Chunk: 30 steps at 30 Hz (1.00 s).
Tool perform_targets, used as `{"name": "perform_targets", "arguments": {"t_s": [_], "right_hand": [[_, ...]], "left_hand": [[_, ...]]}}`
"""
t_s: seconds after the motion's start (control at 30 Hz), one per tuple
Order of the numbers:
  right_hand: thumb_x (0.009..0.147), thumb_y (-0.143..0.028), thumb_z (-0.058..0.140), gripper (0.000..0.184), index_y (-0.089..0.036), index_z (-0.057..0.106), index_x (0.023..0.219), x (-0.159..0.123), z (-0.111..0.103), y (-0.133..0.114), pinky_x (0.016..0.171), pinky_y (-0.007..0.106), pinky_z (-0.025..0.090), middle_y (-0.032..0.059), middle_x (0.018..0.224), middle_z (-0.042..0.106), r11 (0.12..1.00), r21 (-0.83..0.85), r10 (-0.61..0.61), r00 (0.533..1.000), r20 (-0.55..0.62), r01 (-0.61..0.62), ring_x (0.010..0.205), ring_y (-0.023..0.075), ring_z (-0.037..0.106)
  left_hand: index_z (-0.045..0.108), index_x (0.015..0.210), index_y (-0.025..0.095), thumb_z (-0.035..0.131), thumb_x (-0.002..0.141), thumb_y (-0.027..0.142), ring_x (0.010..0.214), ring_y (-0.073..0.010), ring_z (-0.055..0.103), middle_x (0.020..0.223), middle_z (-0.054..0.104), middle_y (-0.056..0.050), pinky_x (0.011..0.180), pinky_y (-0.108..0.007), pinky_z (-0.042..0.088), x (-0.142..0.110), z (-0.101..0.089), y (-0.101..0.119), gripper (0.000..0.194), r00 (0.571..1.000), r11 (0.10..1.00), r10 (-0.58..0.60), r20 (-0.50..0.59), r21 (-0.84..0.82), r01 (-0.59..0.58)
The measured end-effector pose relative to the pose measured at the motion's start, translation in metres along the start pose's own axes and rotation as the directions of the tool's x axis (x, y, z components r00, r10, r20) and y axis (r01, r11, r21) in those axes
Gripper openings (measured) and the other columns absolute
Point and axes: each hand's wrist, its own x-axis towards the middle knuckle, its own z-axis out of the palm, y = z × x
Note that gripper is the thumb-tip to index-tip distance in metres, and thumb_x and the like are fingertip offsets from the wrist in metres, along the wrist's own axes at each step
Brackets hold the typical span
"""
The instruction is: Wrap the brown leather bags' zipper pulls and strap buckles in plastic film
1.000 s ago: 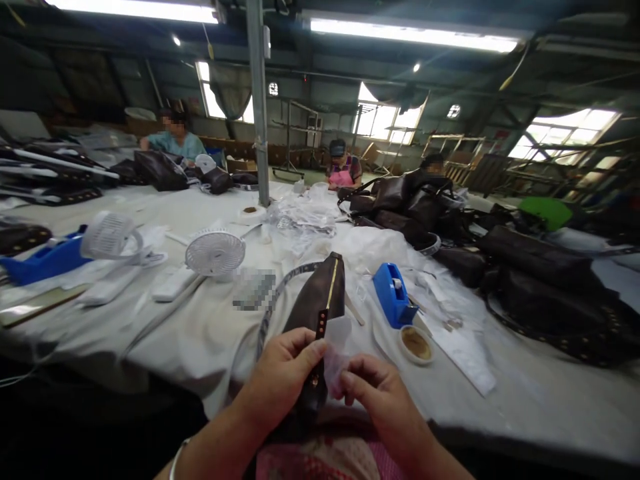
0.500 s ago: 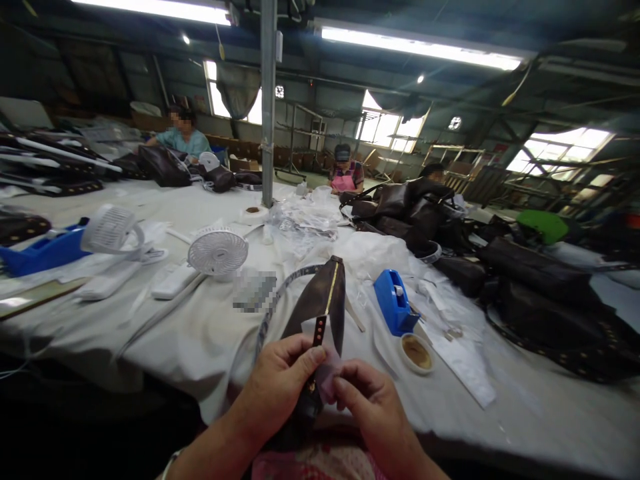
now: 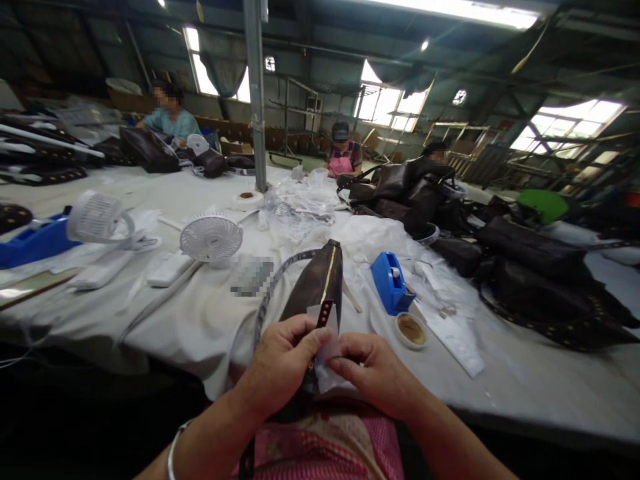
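Note:
A dark brown leather bag (image 3: 310,287) with a gold zipper lies at the table's front edge, its near end towards me. My left hand (image 3: 283,353) pinches a dark strap (image 3: 325,313) with copper-coloured studs, thumb on top. Behind and beside that strap is a thin white sheet (image 3: 327,360), perhaps tissue or soft plastic. My right hand (image 3: 373,363) has its fingers closed on the sheet's right edge. A patterned shoulder strap (image 3: 280,283) curves out to the left of the bag. The bag's near end is partly hidden by my hands.
Right of the bag stand a blue tape dispenser (image 3: 393,283) and a tape roll (image 3: 411,330). A white fan (image 3: 211,237) and a pixelated object (image 3: 251,275) are on the left. Clear plastic (image 3: 300,200) and a pile of dark bags (image 3: 400,190) lie farther back. Co-workers sit beyond.
My right hand has shifted slightly up and right along the white sheet, and more of the sheet shows. My left hand keeps its pinch on the strap. The view has tilted down slightly.

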Motion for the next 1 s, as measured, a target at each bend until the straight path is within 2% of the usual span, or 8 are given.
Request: {"name": "perform_targets", "arguments": {"t_s": [0.1, 0.2, 0.3, 0.37, 0.47, 0.7, 0.87, 1.0], "right_hand": [[0.078, -0.035, 0.077, 0.024, -0.017, 0.069, 0.064, 0.008, -0.005, 0.002, 0.057, 0.024, 0.036, -0.0022, 0.060, 0.058, 0.949, 0.316, 0.051, 0.987, -0.153, 0.000, 0.058, 0.0111, 0.047], [0.070, -0.037, 0.086, 0.032, -0.017, 0.062, 0.062, 0.022, -0.008, 0.003, 0.051, 0.022, 0.032, -0.0055, 0.055, 0.051, 0.764, 0.637, 0.169, 0.922, -0.348, 0.101, 0.052, 0.0081, 0.040], [0.066, -0.033, 0.089, 0.032, -0.018, 0.062, 0.066, 0.034, -0.003, -0.001, 0.050, 0.021, 0.033, -0.0067, 0.056, 0.051, 0.601, 0.778, 0.238, 0.888, -0.394, 0.183, 0.051, 0.0072, 0.041], [0.067, -0.032, 0.089, 0.029, -0.018, 0.063, 0.068, 0.039, 0.002, -0.004, 0.051, 0.020, 0.034, -0.0068, 0.057, 0.051, 0.575, 0.786, 0.227, 0.879, -0.418, 0.225, 0.051, 0.0070, 0.042], [0.072, -0.033, 0.086, 0.026, -0.018, 0.065, 0.072, 0.041, 0.010, -0.006, 0.052, 0.021, 0.035, -0.0061, 0.059, 0.052, 0.623, 0.736, 0.190, 0.862, -0.470, 0.264, 0.053, 0.0072, 0.043], [0.081, -0.041, 0.079, 0.025, -0.018, 0.069, 0.077, 0.036, 0.018, -0.001, 0.059, 0.023, 0.037, -0.0039, 0.064, 0.055, 0.861, 0.420, 0.038, 0.785, -0.618, 0.288, 0.063, 0.0103, 0.046], [0.084, -0.039, 0.075, 0.023, -0.020, 0.068, 0.074, 0.030, 0.022, -0.005, 0.063, 0.024, 0.040, -0.0037, 0.067, 0.058, 0.927, 0.207, -0.104, 0.744, -0.660, 0.313, 0.066, 0.0117, 0.049], [0.084, -0.037, 0.074, 0.018, -0.021, 0.069, 0.077, 0.026, 0.025, -0.005, 0.063, 0.024, 0.041, -0.0037, 0.070, 0.061, 0.945, 0.092, -0.180, 0.732, -0.657, 0.315, 0.067, 0.0123, 0.051]], "left_hand": [[0.069, 0.081, 0.018, 0.055, 0.094, 0.044, 0.072, -0.0131, 0.057, 0.080, 0.068, -0.001, 0.065, -0.022, 0.044, 0.000, 0.001, -0.002, 0.032, 0.999, 1.000, 0.021, -0.035, -0.004, -0.021], [0.067, 0.078, 0.018, 0.051, 0.096, 0.051, 0.063, -0.0116, 0.054, 0.071, 0.065, 0.000, 0.057, -0.021, 0.042, -0.001, 0.005, -0.006, 0.040, 0.999, 1.000, -0.002, -0.049, -0.003, 0.002], [0.067, 0.079, 0.019, 0.053, 0.095, 0.049, 0.055, -0.0108, 0.051, 0.062, 0.061, 0.003, 0.052, -0.020, 0.041, -0.003, 0.008, -0.008, 0.036, 1.000, 0.999, -0.010, -0.027, 0.037, 0.011], [0.069, 0.080, 0.020, 0.055, 0.094, 0.045, 0.057, -0.0111, 0.053, 0.061, 0.061, 0.003, 0.053, -0.020, 0.042, -0.004, 0.009, -0.007, 0.032, 0.999, 0.995, 0.021, -0.036, 0.095, -0.017], [0.070, 0.077, 0.019, 0.057, 0.093, 0.039, 0.058, -0.0116, 0.056, 0.060, 0.062, 0.003, 0.055, -0.021, 0.043, -0.006, 0.009, -0.005, 0.029, 0.995, 0.985, 0.072, -0.073, 0.159, -0.060], [0.072, 0.076, 0.019, 0.055, 0.092, 0.033, 0.055, -0.0119, 0.055, 0.060, 0.063, 0.002, 0.054, -0.022, 0.043, -0.007, 0.007, -0.008, 0.027, 0.974, 0.966, 0.180, -0.139, 0.211, -0.148], [0.073, 0.080, 0.019, 0.055, 0.091, 0.031, 0.052, -0.0127, 0.056, 0.057, 0.062, 0.002, 0.052, -0.023, 0.043, -0.007, 0.008, -0.011, 0.025, 0.964, 0.955, 0.214, -0.159, 0.240, -0.173], [0.074, 0.083, 0.019, 0.056, 0.092, 0.028, 0.059, -0.0131, 0.060, 0.065, 0.066, 0.000, 0.057, -0.023, 0.045, -0.008, 0.008, -0.014, 0.022, 0.940, 0.926, 0.296, -0.169, 0.290, -0.240]]}}
